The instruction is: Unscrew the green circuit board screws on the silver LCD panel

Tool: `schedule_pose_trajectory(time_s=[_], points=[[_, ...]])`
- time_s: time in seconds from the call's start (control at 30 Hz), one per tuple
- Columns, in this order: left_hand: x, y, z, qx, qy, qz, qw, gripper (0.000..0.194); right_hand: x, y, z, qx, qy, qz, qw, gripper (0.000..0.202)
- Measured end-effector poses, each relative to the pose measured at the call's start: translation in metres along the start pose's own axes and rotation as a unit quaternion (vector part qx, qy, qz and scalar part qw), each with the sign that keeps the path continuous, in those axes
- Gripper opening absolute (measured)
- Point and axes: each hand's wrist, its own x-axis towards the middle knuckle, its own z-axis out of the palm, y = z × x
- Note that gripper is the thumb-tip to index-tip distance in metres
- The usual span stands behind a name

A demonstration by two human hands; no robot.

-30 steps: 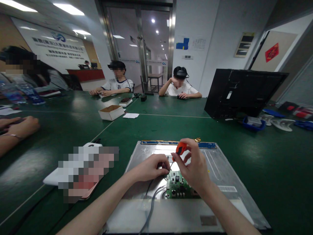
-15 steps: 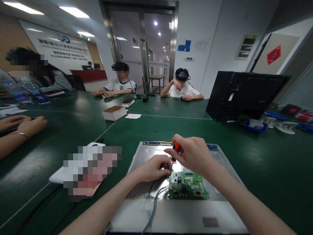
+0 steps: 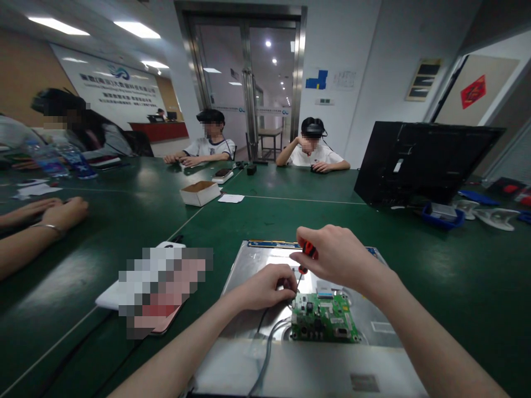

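Observation:
My right hand (image 3: 338,255) is closed around the red and black handle of a screwdriver (image 3: 309,251). Its thin shaft slants down to the far left corner of a green circuit board (image 3: 326,316). Beside that tip, my left hand (image 3: 276,286) is closed, thumb and fingertips together near the corner; whatever is between them is too small to make out. The board lies on the metal back of a display panel (image 3: 244,265), which has a narrow blue board (image 3: 269,244) along its far edge. Grey cables (image 3: 265,354) run from the board's left side toward me.
A blurred white and pink item (image 3: 166,318) lies left of the panel. Beyond are an open white box (image 3: 201,194) and a paper slip (image 3: 231,198). A black monitor (image 3: 423,163) and blue tray (image 3: 443,215) stand at right. Another person's hands (image 3: 66,215) rest at left.
The whole view has shifted slightly, moving things rightward in the picture. My right hand has turned a little on the screwdriver handle; my left hand stays by the board's corner.

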Motion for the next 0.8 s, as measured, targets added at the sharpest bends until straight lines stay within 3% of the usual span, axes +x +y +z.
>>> schedule_pose_trajectory(time_s=[0.1, 0.27, 0.43, 0.67, 0.8], points=[[0.0000, 0.0009, 0.0002, 0.000, -0.006, -0.002, 1.000, 0.009, 0.0000, 0.0023, -0.0003, -0.001, 0.001, -0.013, 1.000, 0.028], [-0.0009, 0.0001, 0.0013, 0.011, 0.003, -0.001, 1.000, 0.009, -0.0007, 0.0040, -0.0016, 0.004, -0.018, -0.039, 0.999, 0.009], [-0.0009, -0.0003, 0.0010, 0.010, -0.003, 0.010, 1.000, 0.011, -0.0044, 0.0043, -0.0059, 0.069, -0.039, -0.069, 0.994, 0.011], [-0.0017, 0.0034, -0.0003, 0.007, -0.005, 0.003, 1.000, 0.010, -0.0031, 0.0085, -0.0032, 0.030, -0.021, -0.061, 0.997, 0.014], [-0.0019, 0.0029, 0.0002, 0.022, 0.006, 0.005, 1.000, 0.011, -0.0041, 0.0089, -0.0050, 0.065, -0.030, -0.070, 0.995, 0.010]])
